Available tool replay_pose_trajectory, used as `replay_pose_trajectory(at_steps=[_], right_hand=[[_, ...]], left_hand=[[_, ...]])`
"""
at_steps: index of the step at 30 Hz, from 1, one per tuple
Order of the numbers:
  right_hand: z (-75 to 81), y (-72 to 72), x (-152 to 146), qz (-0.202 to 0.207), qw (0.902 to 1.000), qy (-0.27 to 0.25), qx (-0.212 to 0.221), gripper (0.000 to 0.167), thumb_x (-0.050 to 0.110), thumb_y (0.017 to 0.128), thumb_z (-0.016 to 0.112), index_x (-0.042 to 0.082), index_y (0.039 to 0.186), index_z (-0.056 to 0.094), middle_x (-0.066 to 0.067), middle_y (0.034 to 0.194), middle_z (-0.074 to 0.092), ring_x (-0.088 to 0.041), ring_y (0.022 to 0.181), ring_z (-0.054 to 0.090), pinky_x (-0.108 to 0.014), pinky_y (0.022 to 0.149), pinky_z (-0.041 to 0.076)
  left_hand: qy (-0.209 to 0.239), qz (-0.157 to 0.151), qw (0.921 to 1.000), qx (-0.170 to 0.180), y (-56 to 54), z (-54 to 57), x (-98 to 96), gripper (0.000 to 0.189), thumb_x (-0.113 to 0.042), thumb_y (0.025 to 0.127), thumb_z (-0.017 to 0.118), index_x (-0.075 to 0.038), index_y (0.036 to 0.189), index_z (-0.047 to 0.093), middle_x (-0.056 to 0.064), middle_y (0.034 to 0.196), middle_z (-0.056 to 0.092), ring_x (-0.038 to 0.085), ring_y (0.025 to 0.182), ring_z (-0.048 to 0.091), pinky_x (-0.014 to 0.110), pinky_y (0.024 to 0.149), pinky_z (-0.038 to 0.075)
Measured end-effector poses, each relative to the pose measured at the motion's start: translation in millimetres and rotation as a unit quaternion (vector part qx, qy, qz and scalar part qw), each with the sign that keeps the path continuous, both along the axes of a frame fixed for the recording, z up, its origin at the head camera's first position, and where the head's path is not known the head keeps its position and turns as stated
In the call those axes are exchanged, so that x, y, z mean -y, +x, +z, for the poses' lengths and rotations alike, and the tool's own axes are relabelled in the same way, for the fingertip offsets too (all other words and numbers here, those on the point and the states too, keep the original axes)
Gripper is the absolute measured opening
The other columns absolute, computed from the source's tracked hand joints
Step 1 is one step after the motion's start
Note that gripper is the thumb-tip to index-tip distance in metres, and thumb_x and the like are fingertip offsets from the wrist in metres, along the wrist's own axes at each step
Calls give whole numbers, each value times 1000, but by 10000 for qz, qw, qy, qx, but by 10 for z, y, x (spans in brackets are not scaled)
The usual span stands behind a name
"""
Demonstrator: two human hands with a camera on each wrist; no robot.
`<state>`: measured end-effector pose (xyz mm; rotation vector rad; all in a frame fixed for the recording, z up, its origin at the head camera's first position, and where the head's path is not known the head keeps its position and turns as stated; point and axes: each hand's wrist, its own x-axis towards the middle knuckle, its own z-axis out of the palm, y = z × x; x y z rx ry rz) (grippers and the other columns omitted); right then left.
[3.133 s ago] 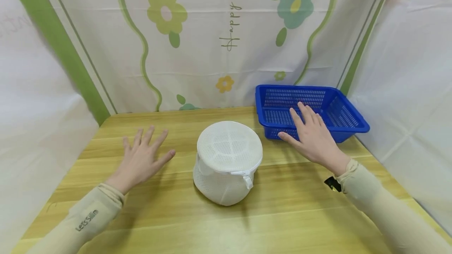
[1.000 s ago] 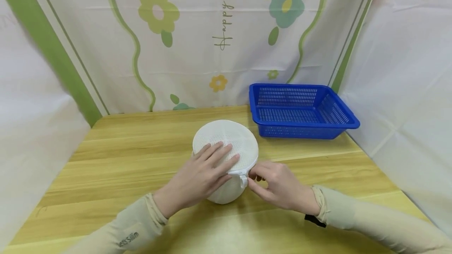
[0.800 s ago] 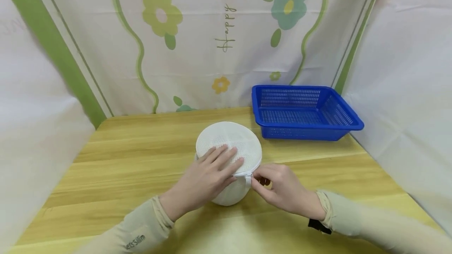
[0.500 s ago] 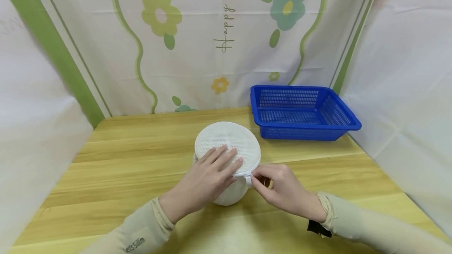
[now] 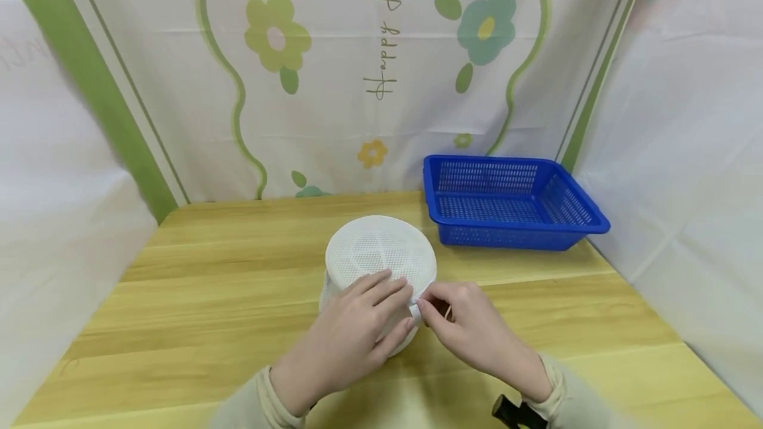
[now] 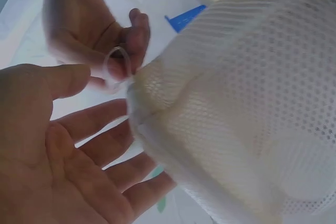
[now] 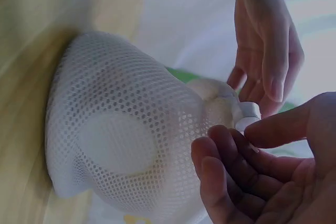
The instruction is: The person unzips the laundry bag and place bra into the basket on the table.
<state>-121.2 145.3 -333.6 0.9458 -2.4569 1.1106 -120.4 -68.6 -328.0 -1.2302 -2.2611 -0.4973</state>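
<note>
A white mesh laundry bag (image 5: 381, 243) stands upright on the table, with a round lid and a zipper along its rim. My left hand (image 5: 348, 336) lies over the lid's near edge, fingers extended and fingertips on the mesh. At the rim's near right, my right hand (image 5: 471, 326) pinches the zipper pull between thumb and forefinger, mostly covering it. A short white fabric tab (image 7: 250, 110) sits beside that pinch in the right wrist view. Through the mesh (image 7: 68, 77), a pale round patch (image 7: 119, 142) shows on the bag's side. From the left wrist, the lid's edge (image 6: 168, 156) touches my left fingers.
A blue plastic basket (image 5: 512, 234) with slotted walls stands at the back right of the wooden table (image 5: 226, 270). Behind it hangs a flower-printed curtain (image 5: 334, 85), and white cloth (image 5: 673, 204) closes off the right side.
From apart on either side, both hands came to the bag, the left onto the lid, the right to the zipper. Lately the left hand has slid nearer the front edge, its thumb spreading away.
</note>
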Motion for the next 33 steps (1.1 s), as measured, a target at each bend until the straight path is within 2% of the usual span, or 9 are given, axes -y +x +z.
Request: replay_pose_trajectory(at_steps=[3, 8, 13, 17, 22, 26, 33], right_hand=[[9, 23, 30, -221, 9993, -48, 289, 21, 4, 92, 63, 19, 78, 66, 12, 66, 58, -4, 58, 54, -22, 50, 49], [8, 59, 86, -483, 9960, -268, 697, 21, 5, 93, 63, 20, 77, 66, 12, 67, 59, -6, 59, 55, -24, 51, 50], [-12, 97, 168, -418, 9911, -658, 1081, 21, 6, 94, 63, 17, 76, 64, 7, 68, 62, -7, 56, 57, -27, 48, 51], [-33, 141, 198, -383, 9870, -855, 1309, 21, 7, 95, 62, 16, 75, 65, 5, 69, 63, -9, 56, 58, -28, 47, 52], [-61, 178, 221, -396, 9865, -998, 1235, 20, 8, 94, 63, 17, 77, 66, 4, 68, 62, -8, 55, 58, -27, 47, 51], [-82, 173, 260, -309, 9867, -1115, 1138, 19, 10, 95, 64, 17, 77, 66, 3, 67, 62, -8, 55, 57, -27, 46, 51], [-96, 133, 285, -234, 9873, -1199, 1017, 19, 11, 96, 63, 16, 78, 67, 5, 68, 62, -10, 56, 59, -28, 48, 52]], left_hand=[[137, -20, 9999, 98, 44, 12, -4, 32, -21, 97, 59, -1, 119, 67, 10, 120, 65, 26, 121, 56, 39, 110, 36], [329, 226, 9989, 231, 98, 7, 9, 29, -20, 96, 61, -2, 117, 68, 8, 119, 66, 28, 121, 55, 39, 109, 37], [645, 552, 9962, 206, 159, -45, 41, 25, -19, 95, 63, -5, 113, 70, 6, 117, 67, 28, 119, 57, 37, 107, 39], [978, 759, 9923, 52, 218, -147, 34, 26, -20, 96, 60, -5, 114, 71, 5, 117, 67, 27, 116, 58, 37, 105, 42], [1341, 901, 9861, -389, 219, -290, -29, 29, -21, 100, 54, -2, 115, 69, 7, 116, 67, 28, 115, 58, 40, 103, 43], [1595, 962, 9804, -645, 187, -344, -34, 29, -19, 101, 51, 0, 113, 70, 9, 114, 68, 29, 112, 59, 40, 101, 45], [1788, 940, 9772, -659, 108, -360, 0, 24, -17, 100, 56, -2, 111, 72, 7, 114, 68, 28, 110, 60, 36, 100, 46]])
